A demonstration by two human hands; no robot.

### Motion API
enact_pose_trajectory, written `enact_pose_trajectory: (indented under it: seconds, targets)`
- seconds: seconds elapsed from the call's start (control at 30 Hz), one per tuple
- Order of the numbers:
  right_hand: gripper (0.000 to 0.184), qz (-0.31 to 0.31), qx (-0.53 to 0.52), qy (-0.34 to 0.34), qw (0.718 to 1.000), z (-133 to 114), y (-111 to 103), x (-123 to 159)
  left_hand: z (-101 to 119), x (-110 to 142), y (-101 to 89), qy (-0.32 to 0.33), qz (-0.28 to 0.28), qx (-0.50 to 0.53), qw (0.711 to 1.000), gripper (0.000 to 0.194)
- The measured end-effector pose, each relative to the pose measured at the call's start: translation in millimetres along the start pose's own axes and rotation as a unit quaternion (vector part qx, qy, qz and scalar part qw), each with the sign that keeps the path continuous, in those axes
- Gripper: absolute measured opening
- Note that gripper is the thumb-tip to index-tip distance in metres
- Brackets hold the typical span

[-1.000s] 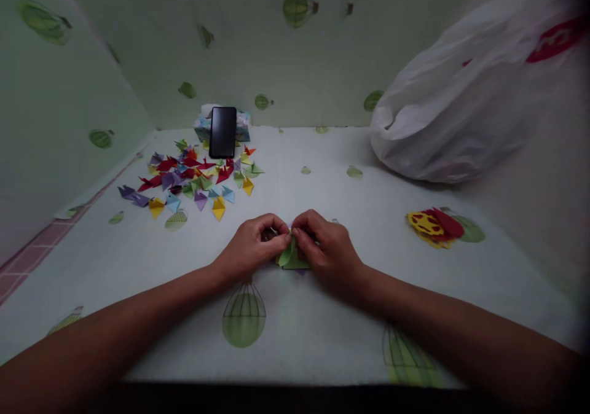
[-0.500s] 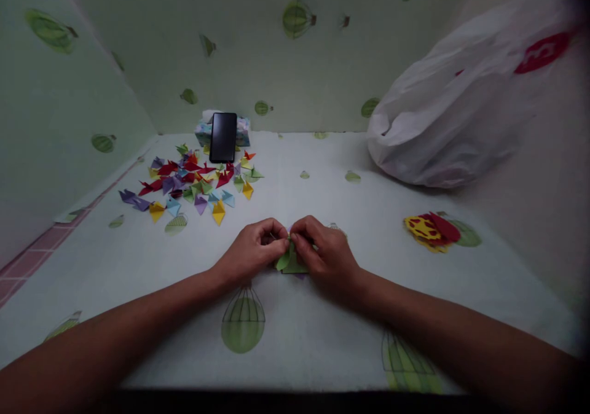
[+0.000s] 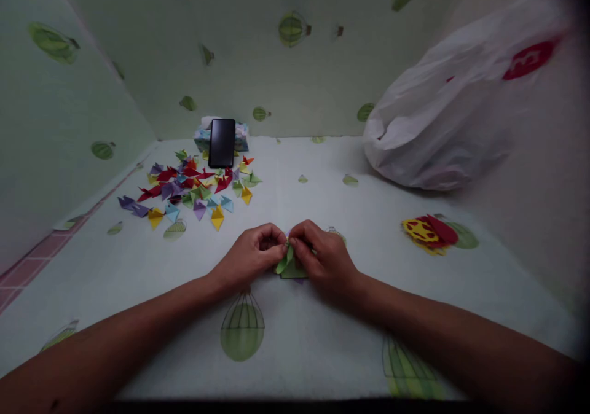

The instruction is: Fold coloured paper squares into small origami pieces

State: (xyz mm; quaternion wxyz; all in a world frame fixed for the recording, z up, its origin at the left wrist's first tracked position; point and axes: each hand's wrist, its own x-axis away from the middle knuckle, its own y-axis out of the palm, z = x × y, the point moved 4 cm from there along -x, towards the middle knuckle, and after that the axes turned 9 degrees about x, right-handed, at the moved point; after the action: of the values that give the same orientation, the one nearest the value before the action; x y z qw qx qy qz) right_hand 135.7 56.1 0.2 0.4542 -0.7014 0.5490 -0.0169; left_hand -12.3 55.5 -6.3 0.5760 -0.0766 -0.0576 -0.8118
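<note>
A small green folded paper (image 3: 284, 263) is pinched at its upper edge between my two hands, low over the table's middle. My left hand (image 3: 252, 252) grips it from the left with thumb and forefinger. From the right, my right hand (image 3: 325, 255) pinches it close by, fingertips nearly touching the left ones. Beneath it lies a flat green paper square (image 3: 294, 271), with a bit of purple paper (image 3: 298, 281) showing at its lower edge. My fingers hide much of the folds.
Many folded paper cranes (image 3: 184, 187) in mixed colours lie at the back left. Behind them a black phone (image 3: 222, 144) leans on a tissue box (image 3: 241, 136). A white plastic bag (image 3: 428, 113) stands back right, and red and yellow cutouts (image 3: 428, 232) lie right of my hands.
My hands stay together on the green paper, with only slight finger movement. The whole view has shifted a little, so most things sit slightly lower.
</note>
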Motion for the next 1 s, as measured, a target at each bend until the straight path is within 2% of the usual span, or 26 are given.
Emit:
enact_pose_trajectory:
  seconds: [0.23, 0.37, 0.5, 0.63, 0.77, 0.9, 1.0]
  targets:
    - [0.010, 0.014, 0.014, 0.004, 1.000, 3, -2, -1, -1, -1, -1.0, 0.020, -0.023, -0.025, 0.999, 0.017]
    - [0.011, 0.022, 0.029, -0.001, 0.999, 2, -2, 0, 2, 1, 0.0, 0.039, -0.002, -0.075, 0.996, 0.021]
    - [0.010, 0.022, 0.034, -0.004, 0.999, 2, -2, 0, 8, 6, 2.1, 0.056, 0.029, -0.152, 0.986, 0.015]
    - [0.009, 0.023, 0.029, 0.003, 0.999, 2, -2, 0, 13, 10, 4.3, 0.092, 0.058, -0.245, 0.963, 0.005]
    - [0.010, 0.023, 0.020, 0.022, 0.999, 2, -2, -1, 15, 14, 5.8, 0.115, 0.073, -0.313, 0.940, 0.008]
    - [0.010, 0.023, 0.017, 0.024, 0.999, 1, -2, -1, 16, 16, 5.7, 0.117, 0.083, -0.333, 0.932, 0.013]
    - [0.010, 0.030, 0.018, 0.016, 0.999, 2, -2, -1, 16, 15, 4.7, 0.107, 0.086, -0.308, 0.941, 0.012]
